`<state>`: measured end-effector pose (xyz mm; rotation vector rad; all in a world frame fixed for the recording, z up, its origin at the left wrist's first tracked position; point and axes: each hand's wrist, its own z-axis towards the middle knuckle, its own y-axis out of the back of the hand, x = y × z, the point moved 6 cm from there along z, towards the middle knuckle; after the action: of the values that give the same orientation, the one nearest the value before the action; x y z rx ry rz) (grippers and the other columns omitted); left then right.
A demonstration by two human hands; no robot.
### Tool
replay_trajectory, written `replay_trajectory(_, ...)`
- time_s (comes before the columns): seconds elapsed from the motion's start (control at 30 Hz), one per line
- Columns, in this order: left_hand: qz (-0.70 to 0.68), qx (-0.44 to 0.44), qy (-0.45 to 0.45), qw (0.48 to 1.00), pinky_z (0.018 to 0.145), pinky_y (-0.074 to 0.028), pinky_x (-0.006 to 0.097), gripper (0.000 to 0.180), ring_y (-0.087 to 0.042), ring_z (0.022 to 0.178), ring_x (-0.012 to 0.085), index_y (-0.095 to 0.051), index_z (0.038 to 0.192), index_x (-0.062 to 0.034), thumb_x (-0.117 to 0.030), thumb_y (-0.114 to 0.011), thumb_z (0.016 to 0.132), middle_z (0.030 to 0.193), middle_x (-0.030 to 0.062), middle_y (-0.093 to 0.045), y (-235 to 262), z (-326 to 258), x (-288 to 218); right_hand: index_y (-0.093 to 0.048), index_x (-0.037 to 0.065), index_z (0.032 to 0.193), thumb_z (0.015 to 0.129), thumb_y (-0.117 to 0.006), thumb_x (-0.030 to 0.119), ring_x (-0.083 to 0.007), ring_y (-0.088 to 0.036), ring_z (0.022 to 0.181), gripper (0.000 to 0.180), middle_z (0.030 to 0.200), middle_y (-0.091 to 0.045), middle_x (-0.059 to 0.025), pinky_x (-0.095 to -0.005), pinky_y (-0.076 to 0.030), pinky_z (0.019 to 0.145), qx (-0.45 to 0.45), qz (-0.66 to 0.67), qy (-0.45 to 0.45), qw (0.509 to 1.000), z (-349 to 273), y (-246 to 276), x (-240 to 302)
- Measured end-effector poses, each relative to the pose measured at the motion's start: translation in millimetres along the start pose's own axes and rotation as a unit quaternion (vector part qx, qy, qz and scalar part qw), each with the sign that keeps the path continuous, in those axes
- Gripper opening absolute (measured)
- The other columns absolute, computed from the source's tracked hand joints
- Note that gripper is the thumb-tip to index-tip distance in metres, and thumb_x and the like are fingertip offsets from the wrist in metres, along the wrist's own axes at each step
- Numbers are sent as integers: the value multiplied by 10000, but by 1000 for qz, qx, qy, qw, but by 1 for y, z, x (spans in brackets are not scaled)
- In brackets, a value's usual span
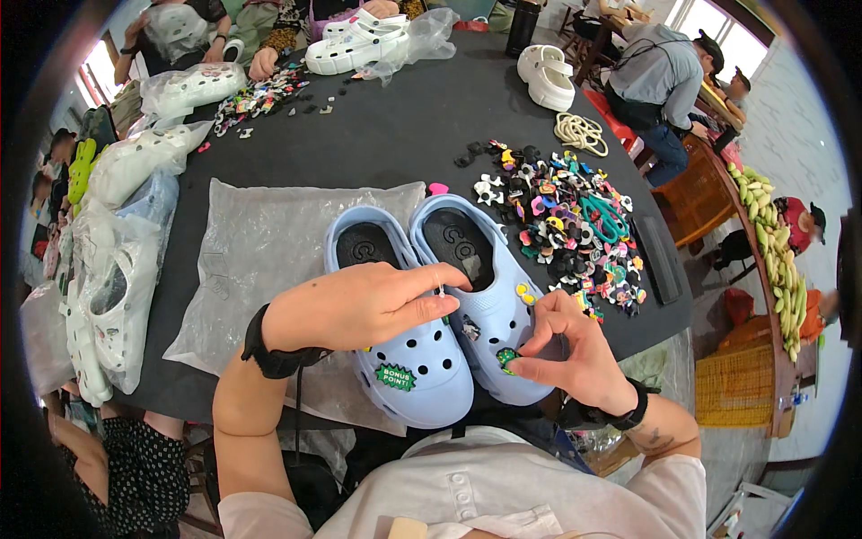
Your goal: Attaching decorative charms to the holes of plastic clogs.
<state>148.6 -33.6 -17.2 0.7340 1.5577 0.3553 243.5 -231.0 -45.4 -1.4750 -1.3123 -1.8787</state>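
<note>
A pair of light blue clogs lies on a clear plastic bag (260, 242) on the black table, toes toward me. My left hand (364, 305) reaches across the left clog (440, 391) and grips the upper of the right clog (523, 392), its index finger inside the foot opening. With thumb and forefinger, my right hand (579, 359) pinches a green shoe charm (506, 357) at the right clog's toe; whether its stem is in a hole is hidden. Yellow charms (525, 293) sit higher on this clog. The left clog carries a green starburst charm (396, 376).
Loose shoe charms (575, 225) are heaped to the right, beside a black tray (658, 260). White clogs (545, 79) and a cord coil (580, 133) lie beyond. Bagged clogs (117, 278) line the left edge. Other people's hands (263, 65) are at the far side.
</note>
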Motion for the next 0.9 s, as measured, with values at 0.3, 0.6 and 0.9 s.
replay_trajectory(0.3,-1,21,20,1000,592,-434,393,377,-604,622,299,-505,1328,-72,-302,-443,1037,712,162,-594,-2,0,0,-708,97,746,658,-880,179,-200,-464,1052,210,975,-491,-33,-329,-333,945,8,15,-38,999,3,3,-4)
replay_trajectory(0.6,4,-21,-28,999,570,-425,456,365,-597,619,371,-529,1227,-62,-361,-448,1034,640,189,-562,-4,2,6,-705,107,679,612,-876,203,-202,-414,1032,207,978,-426,-24,-316,-316,933,22,-24,-106,994,9,0,-2)
replay_trajectory(0.9,14,4,-4,1000,631,-463,428,352,-651,728,377,-517,1251,-45,-311,-457,1029,798,213,-642,-3,3,-1,-702,103,664,595,-885,155,-187,-424,1003,203,973,-429,-19,-288,-336,891,-1,18,-117,993,9,-4,-5)
